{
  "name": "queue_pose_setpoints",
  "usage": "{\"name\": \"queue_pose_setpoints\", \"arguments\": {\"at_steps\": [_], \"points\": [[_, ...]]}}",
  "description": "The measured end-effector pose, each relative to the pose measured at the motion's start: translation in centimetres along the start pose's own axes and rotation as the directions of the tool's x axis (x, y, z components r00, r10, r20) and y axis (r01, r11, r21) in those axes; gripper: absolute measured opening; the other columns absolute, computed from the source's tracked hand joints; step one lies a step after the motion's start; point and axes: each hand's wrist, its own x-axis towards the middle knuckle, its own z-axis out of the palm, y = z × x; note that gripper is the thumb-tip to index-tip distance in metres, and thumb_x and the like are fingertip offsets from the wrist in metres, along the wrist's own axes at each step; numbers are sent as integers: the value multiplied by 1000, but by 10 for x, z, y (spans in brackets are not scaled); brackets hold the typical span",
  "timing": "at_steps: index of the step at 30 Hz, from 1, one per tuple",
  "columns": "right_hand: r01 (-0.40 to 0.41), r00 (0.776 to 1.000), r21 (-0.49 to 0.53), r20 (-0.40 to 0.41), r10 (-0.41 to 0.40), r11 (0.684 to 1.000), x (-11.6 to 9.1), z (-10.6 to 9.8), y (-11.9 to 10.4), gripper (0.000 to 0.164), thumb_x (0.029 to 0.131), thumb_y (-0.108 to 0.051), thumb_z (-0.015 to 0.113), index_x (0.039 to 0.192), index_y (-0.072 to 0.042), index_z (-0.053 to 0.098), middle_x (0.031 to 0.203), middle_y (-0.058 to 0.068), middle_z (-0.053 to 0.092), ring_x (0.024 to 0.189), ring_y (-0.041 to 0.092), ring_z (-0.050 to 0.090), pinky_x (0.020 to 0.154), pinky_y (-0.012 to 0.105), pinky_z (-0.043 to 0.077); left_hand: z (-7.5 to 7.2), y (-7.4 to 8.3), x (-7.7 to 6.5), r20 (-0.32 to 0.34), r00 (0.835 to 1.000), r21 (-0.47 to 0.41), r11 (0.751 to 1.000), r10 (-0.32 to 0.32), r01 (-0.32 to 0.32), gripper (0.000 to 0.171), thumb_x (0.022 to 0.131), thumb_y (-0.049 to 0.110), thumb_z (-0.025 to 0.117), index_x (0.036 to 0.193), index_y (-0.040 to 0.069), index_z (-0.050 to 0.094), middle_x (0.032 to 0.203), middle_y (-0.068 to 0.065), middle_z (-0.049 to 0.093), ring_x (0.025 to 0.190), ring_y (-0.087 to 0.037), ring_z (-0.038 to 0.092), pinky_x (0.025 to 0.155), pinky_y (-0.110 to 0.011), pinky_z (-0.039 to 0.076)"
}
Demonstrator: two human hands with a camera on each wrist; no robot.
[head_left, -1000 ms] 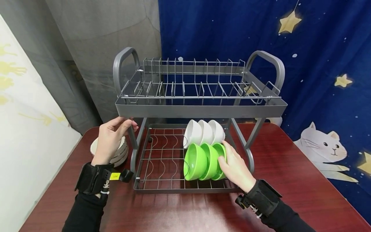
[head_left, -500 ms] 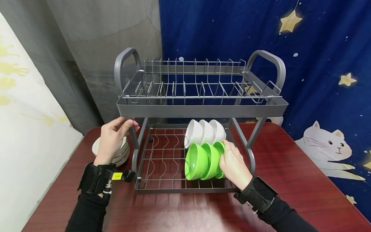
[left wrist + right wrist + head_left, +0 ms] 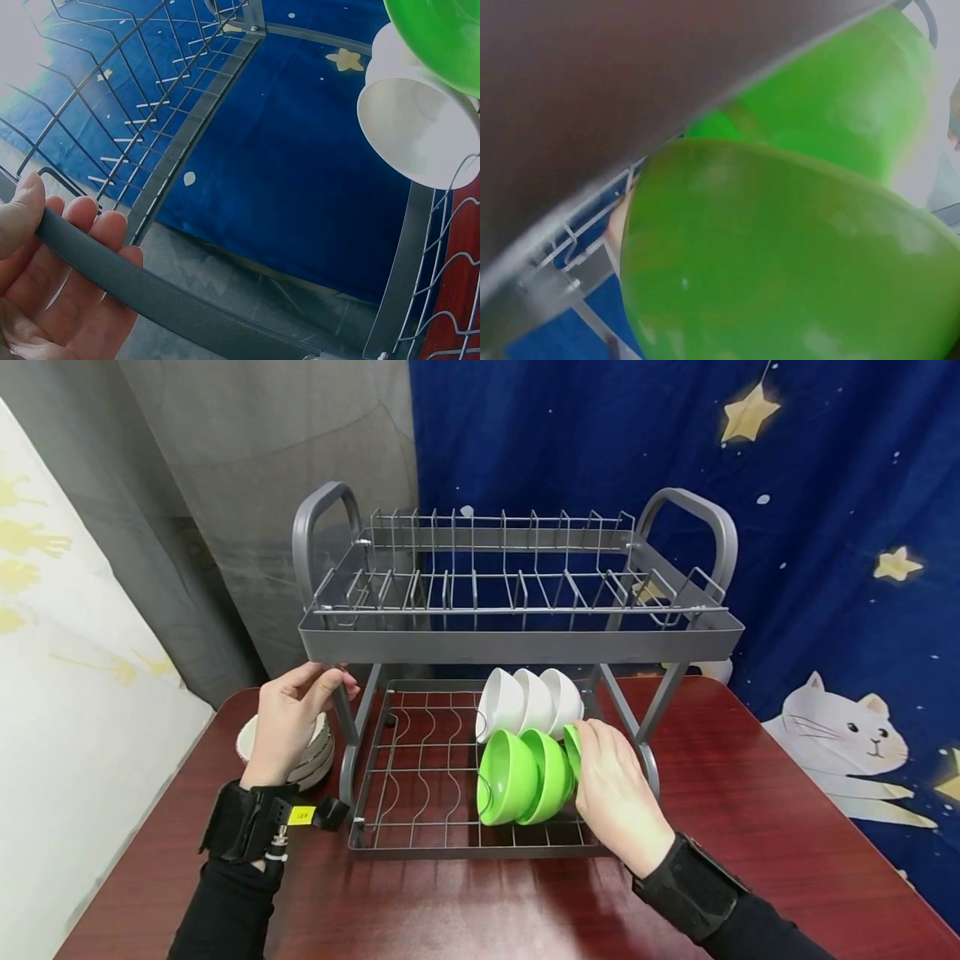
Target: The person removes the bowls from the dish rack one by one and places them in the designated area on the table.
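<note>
A two-tier grey dish rack (image 3: 525, 648) stands on the table. My left hand (image 3: 285, 718) holds its left leg, the thumb on one side of the bar (image 3: 150, 285) and fingers on the other. With my right hand (image 3: 618, 797) I grip the rightmost green bowl (image 3: 572, 748) at the lower tier's right side; the hand covers most of it in the head view. That bowl (image 3: 780, 262) fills much of the right wrist view. Left of it, two more green bowls (image 3: 508, 778) lean on edge. Behind them three white bowls (image 3: 501, 703) stand tilted in a row.
A stack of pale bowls (image 3: 315, 764) sits on the red-brown table (image 3: 480, 910) left of the rack, partly behind my left hand. The upper tier's wire dividers (image 3: 495, 589) overhang the lower tier. A blue curtain (image 3: 555, 435) hangs behind.
My right hand has shifted right and turned, with the rightmost green bowl drawn slightly away from its neighbour. My left hand stays at the rack's left leg.
</note>
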Motion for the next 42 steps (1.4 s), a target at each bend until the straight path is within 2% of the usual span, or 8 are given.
{"name": "queue_pose_setpoints", "arguments": {"at_steps": [10,17,19,23,26,30,37,42], "points": [[1,991,65,-134,7,998,-4,-51,2,55,62,14,48,117,14,45,112,28,49,103,40,47,95,45,40,0,-1,0,3,1000,-7,1000,9,-9,26,93,20,55,98,-4,65,82,8,66,81,-6,66,74,-21,55],[-261,930,238,-199,310,935,-21,-99,22,61,67,13,35,126,6,46,121,24,48,105,34,44,98,5,24,0,-1,-1,-7,1000,0,1000,6,-6,24,93,19,55,96,-2,65,81,6,66,81,-7,66,75,-20,54],[-396,872,286,-181,455,872,-31,-104,34,61,71,13,33,130,0,45,123,23,48,107,24,45,91,3,24,0,0,-2,-6,1000,-9,1000,2,-2,23,93,18,55,96,-2,65,81,5,66,81,-7,66,76,-20,54],[-648,681,346,-135,719,679,-47,-97,66,59,80,8,29,134,-10,44,126,16,49,99,-2,41,83,10,29,1,0,-1,-3,1000,-20,1000,-7,7,24,92,19,55,98,-3,65,80,5,66,81,-8,66,76,-20,54],[-715,571,401,-136,809,572,-55,-79,94,55,83,5,27,133,-9,45,122,11,51,93,-7,39,80,14,32,1,0,-1,-3,1000,-13,1000,-4,4,25,92,20,55,98,-3,65,80,5,66,81,-7,66,76,-20,54],[-725,479,516,-98,872,456,-62,-44,127,51,86,5,25,132,-2,45,116,3,50,93,-3,43,80,12,35,0,0,-1,-1,1000,-14,1000,3,-3,25,92,19,55,99,-4,64,80,5,66,80,-7,66,75,-20,54],[-566,302,818,96,949,97,-69,16,160,51,84,10,21,132,8,39,99,-8,49,87,1,48,75,7,41,3,0,0,-22,1000,-40,999,-1,0,24,92,17,55,97,-4,65,78,5,67,78,-8,67,74,-21,55],[-518,243,855,150,958,-2,-71,44,169,47,84,12,19,124,6,42,94,-8,49,90,2,49,81,8,42,3,0,-1,-29,1000,-40,999,0,-1,23,92,17,55,94,-4,65,79,6,66,78,-8,67,74,-21,55]]}}
